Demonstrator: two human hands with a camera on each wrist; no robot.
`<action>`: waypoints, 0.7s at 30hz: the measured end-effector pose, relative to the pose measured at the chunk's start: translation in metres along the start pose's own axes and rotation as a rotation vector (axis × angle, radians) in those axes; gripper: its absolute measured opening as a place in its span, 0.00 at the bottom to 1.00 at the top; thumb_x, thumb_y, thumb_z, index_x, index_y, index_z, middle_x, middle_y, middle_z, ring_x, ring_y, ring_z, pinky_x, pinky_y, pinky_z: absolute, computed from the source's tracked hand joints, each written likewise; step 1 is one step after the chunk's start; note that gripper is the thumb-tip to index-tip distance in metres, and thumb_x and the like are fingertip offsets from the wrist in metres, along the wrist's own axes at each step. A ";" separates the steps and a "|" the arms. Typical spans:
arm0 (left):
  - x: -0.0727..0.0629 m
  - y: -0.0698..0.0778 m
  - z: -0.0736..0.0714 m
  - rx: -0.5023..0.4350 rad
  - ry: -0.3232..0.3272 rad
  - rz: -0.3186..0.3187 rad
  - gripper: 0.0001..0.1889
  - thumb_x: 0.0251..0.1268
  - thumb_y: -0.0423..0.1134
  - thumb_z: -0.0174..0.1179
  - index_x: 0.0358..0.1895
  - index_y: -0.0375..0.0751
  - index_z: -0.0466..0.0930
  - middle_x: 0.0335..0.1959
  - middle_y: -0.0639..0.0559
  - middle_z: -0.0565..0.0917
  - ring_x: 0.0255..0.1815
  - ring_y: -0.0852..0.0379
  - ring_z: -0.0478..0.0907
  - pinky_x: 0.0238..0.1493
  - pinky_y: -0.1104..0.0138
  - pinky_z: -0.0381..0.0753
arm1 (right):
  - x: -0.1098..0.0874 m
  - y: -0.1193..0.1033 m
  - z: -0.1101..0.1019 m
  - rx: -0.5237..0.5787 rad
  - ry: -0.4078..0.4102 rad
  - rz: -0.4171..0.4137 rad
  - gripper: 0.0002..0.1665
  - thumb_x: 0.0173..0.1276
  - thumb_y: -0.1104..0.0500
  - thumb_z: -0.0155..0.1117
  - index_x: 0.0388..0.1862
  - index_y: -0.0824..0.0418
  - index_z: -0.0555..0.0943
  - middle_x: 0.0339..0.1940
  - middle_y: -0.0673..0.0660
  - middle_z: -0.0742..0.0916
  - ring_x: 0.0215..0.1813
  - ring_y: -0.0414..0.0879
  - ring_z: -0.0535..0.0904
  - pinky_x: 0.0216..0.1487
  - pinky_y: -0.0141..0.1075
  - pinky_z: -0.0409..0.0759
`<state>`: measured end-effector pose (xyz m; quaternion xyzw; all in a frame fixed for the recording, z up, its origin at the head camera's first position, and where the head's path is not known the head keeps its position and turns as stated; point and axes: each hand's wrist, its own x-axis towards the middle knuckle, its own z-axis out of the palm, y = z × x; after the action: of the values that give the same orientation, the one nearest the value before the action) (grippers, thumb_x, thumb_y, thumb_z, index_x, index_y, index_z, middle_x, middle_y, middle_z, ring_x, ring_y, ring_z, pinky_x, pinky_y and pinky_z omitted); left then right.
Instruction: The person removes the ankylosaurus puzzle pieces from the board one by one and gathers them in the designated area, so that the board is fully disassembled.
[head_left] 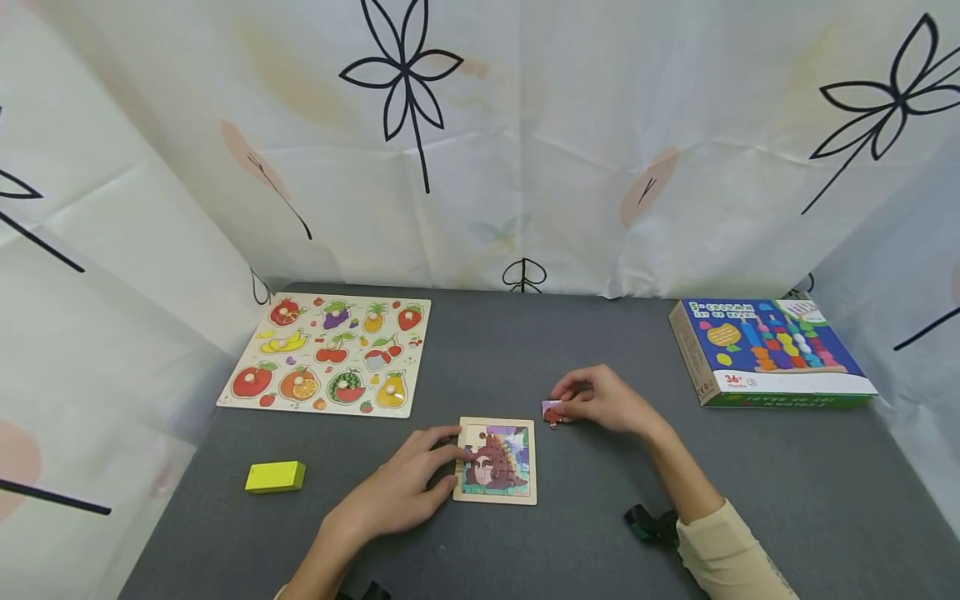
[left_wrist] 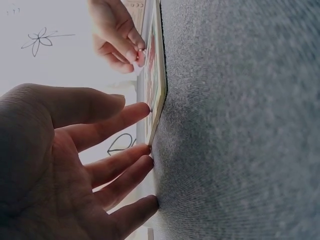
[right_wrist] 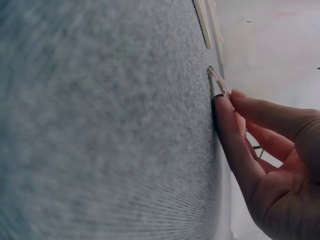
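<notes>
A small wooden jigsaw puzzle (head_left: 495,500) with a brown dinosaur picture lies flat on the table, bare wood showing in its upper left corner. My left hand (head_left: 405,487) is at its left side, fingers spread and relaxed, the index finger reaching over the frame onto the picture. In the left wrist view other fingertips (left_wrist: 145,149) come right up to the board's edge. To the right of the board, my right hand (head_left: 606,402) pinches a purple and reddish puzzle piece (head_left: 551,410) between thumb and fingers. The right wrist view has this piece (right_wrist: 219,82) tilted, close over the table.
A fruit peg board (head_left: 322,354) lies at the back left, with a yellow block (head_left: 275,477) in front of it. At the back right stands a blue toy box (head_left: 772,350). Patterned cloth (head_left: 570,167) encloses the grey table (head_left: 600,333) behind and at the sides.
</notes>
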<state>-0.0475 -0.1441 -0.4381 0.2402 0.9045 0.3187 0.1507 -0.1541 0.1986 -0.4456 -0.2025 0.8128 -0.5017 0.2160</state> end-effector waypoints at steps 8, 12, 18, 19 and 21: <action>-0.001 0.002 0.002 0.025 0.010 -0.017 0.16 0.80 0.38 0.61 0.65 0.47 0.86 0.81 0.43 0.72 0.79 0.42 0.69 0.70 0.38 0.79 | 0.001 -0.001 -0.003 0.011 0.010 0.041 0.12 0.74 0.70 0.70 0.52 0.78 0.85 0.40 0.69 0.89 0.36 0.40 0.88 0.42 0.36 0.92; -0.002 0.006 0.004 0.058 0.023 -0.029 0.18 0.80 0.40 0.62 0.68 0.46 0.84 0.80 0.44 0.72 0.80 0.43 0.69 0.62 0.36 0.84 | 0.000 -0.002 -0.004 0.030 0.021 0.056 0.13 0.74 0.70 0.69 0.52 0.79 0.85 0.41 0.69 0.89 0.36 0.40 0.89 0.42 0.37 0.93; -0.003 0.016 0.008 0.151 0.032 0.011 0.22 0.79 0.42 0.63 0.72 0.47 0.82 0.80 0.45 0.72 0.79 0.45 0.70 0.56 0.44 0.89 | -0.001 -0.007 0.001 0.074 -0.035 0.013 0.15 0.75 0.68 0.70 0.54 0.79 0.84 0.45 0.73 0.90 0.41 0.44 0.92 0.46 0.42 0.94; -0.002 0.017 0.008 0.160 0.025 0.020 0.23 0.79 0.42 0.63 0.73 0.47 0.81 0.81 0.46 0.72 0.79 0.46 0.70 0.57 0.45 0.89 | 0.000 -0.008 0.003 0.080 -0.045 0.008 0.15 0.75 0.68 0.70 0.54 0.79 0.84 0.45 0.73 0.89 0.42 0.44 0.92 0.47 0.42 0.94; -0.002 0.021 0.010 0.174 0.009 0.045 0.24 0.80 0.43 0.63 0.75 0.47 0.80 0.81 0.48 0.72 0.79 0.49 0.71 0.61 0.47 0.88 | 0.001 -0.010 0.007 0.087 -0.055 0.001 0.15 0.75 0.68 0.70 0.55 0.79 0.84 0.46 0.73 0.90 0.42 0.43 0.92 0.47 0.43 0.94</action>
<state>-0.0342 -0.1257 -0.4315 0.2715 0.9237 0.2431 0.1180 -0.1499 0.1892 -0.4392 -0.2062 0.7839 -0.5308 0.2473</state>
